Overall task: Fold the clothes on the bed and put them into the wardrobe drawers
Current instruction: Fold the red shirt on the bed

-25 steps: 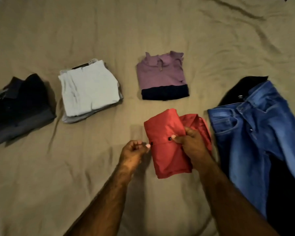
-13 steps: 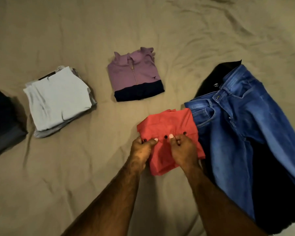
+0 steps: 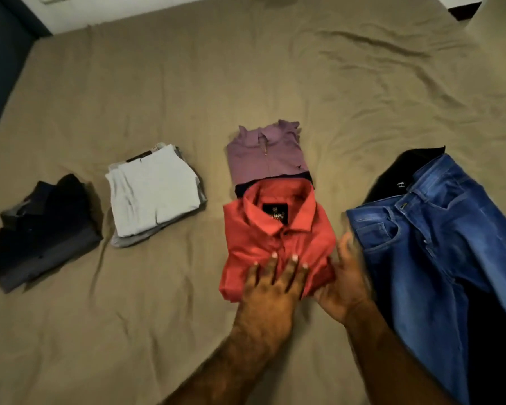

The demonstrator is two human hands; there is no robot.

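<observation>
Right hand (image 3: 343,283) motion-blurred at the right edge of the red shirt (image 3: 275,241), fingers under the fold; grip unclear. Left hand (image 3: 270,290) flat on the shirt, fingers straight. Shirt folded, collar up, overlapping purple top (image 3: 265,154). Jeans (image 3: 438,247) cut off right. Tan wrinkled bed (image 3: 216,83), white wall (image 3: 114,10) behind.

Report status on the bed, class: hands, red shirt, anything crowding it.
Left hand flat on folded red shirt; right hand open at its right edge. Shirt collar-up, overlapping purple top. Blue jeans unfolded close beside.
</observation>
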